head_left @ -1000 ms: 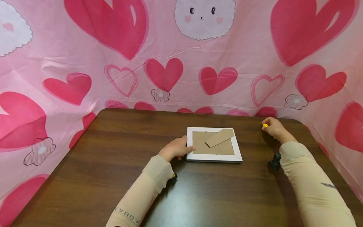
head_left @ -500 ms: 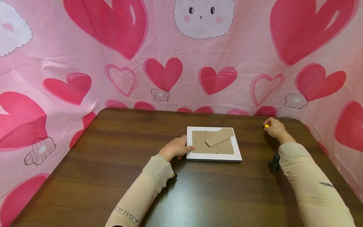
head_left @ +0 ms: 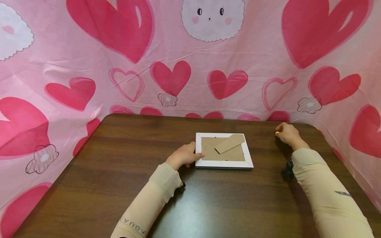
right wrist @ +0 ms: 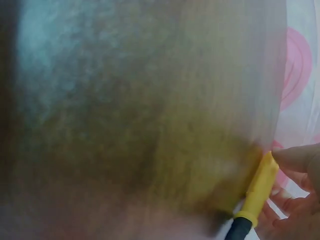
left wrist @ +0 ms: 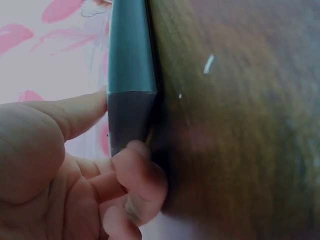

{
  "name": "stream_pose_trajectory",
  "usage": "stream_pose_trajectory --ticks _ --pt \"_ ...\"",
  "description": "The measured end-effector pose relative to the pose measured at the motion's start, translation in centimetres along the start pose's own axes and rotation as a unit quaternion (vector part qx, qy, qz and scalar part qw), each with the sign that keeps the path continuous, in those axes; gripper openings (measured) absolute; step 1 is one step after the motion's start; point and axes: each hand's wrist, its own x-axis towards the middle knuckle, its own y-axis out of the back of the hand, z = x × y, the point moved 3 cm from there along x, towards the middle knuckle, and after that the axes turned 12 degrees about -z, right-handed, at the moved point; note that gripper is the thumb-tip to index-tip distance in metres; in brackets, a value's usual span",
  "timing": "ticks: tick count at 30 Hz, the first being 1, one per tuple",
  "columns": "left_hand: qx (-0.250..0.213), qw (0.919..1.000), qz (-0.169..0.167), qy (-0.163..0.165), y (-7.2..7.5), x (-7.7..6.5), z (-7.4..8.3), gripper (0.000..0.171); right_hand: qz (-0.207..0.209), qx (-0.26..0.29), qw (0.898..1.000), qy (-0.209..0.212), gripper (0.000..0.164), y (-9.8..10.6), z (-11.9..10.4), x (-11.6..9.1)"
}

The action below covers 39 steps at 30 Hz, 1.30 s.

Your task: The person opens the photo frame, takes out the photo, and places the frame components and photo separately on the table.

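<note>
A white picture frame (head_left: 223, 164) lies back up on the table, its brown backing board and a cardboard stand leg (head_left: 230, 144) facing upward. My left hand (head_left: 184, 154) holds the frame's left edge. In the left wrist view the thumb presses its upper face, and curled fingers (left wrist: 140, 175) touch the side near the bottom corner. Toward the table's far right, my right hand (head_left: 289, 134) pinches a slim yellow tool with a black end (right wrist: 259, 187), seen tilted in the right wrist view. Only a small yellow bit shows in the head view.
The dark brown wooden table (head_left: 125, 138) ends at a pink heart-patterned cloth (head_left: 196, 99) hanging along the back and sides. Small black cameras (head_left: 287, 170) sit on both wrists. Tiny white specks (left wrist: 209, 64) show on the tabletop beside the frame.
The yellow tool has tilted a little in my right hand, with less of it visible now, and that hand has shifted slightly. My left hand and the picture frame stay put.
</note>
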Motion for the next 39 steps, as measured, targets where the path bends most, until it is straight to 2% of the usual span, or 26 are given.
stream_pose_trajectory --ticks 3,6,8,12,17,20,22,25,29,35,39 --pt "0.033 0.9992 0.017 0.018 0.2 -0.4 0.0 0.041 0.012 0.007 1.0 0.016 0.029 0.1 -0.9 0.1" --pt "0.074 0.995 0.054 0.038 0.4 -1.0 0.2 0.042 0.027 0.013 0.999 0.037 0.03 0.3 -2.0 0.4" --pt "0.1 0.9906 0.086 0.038 0.6 -1.5 0.5 0.04 0.028 0.018 0.998 0.047 0.03 0.4 -3.0 0.7" --pt "0.146 0.9793 0.14 -0.005 0.7 -2.6 2.1 0.032 0.02 0.027 0.997 0.065 0.03 0.4 -5.1 1.1" --pt "0.2 0.9577 0.191 -0.081 0.1 -3.5 4.5 0.019 -0.002 0.04 0.993 0.112 0.026 0.0 -8.2 1.7" --pt "0.228 0.9463 0.198 -0.117 -0.8 -3.6 6.1 0.014 -0.025 0.044 0.986 0.161 0.022 -0.6 -10.0 2.0" --pt "0.241 0.9417 0.191 -0.136 -1.6 -3.5 7.1 0.015 -0.042 0.041 0.979 0.194 0.021 -1.0 -11.1 2.1" --pt "0.258 0.9374 0.176 -0.153 -2.8 -3.3 8.2 0.015 -0.067 0.035 0.973 0.219 0.019 -1.5 -12.4 2.1" --pt "0.276 0.9352 0.166 -0.147 -4.0 -2.9 8.6 0.017 -0.088 0.022 0.971 0.223 0.017 -1.8 -13.5 1.9" --pt "0.322 0.9205 0.183 -0.124 -4.6 -2.5 8.4 0.017 -0.112 0.019 0.962 0.249 0.012 -1.9 -14.3 2.0" --pt "0.34 0.9169 0.171 -0.119 -4.8 -2.3 8.5 0.016 -0.135 0.023 0.958 0.252 0.011 -2.3 -14.5 2.2"
